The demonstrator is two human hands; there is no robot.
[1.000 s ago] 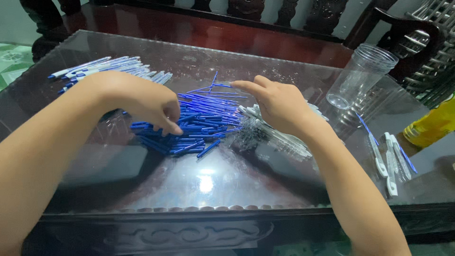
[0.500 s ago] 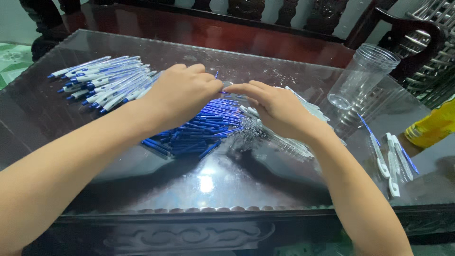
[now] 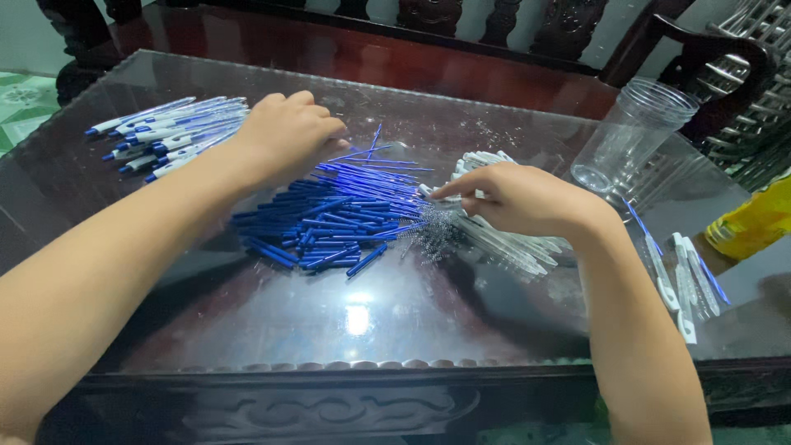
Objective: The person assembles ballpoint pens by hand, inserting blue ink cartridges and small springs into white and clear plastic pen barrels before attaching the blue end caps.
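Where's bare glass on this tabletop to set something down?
Free: the near strip between the blue pen parts and the front edge of the glass tabletop, and the far strip behind both hands. Crowded: the middle, where blue parts, small springs and white barrels meet; assembled pens far left; clear jar right.

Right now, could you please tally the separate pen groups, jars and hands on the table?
Pen groups: 4 (white-blue pens, blue parts, clear barrels, pens at right)
Jar: 1
Hands: 2 (left, right)
Total: 7
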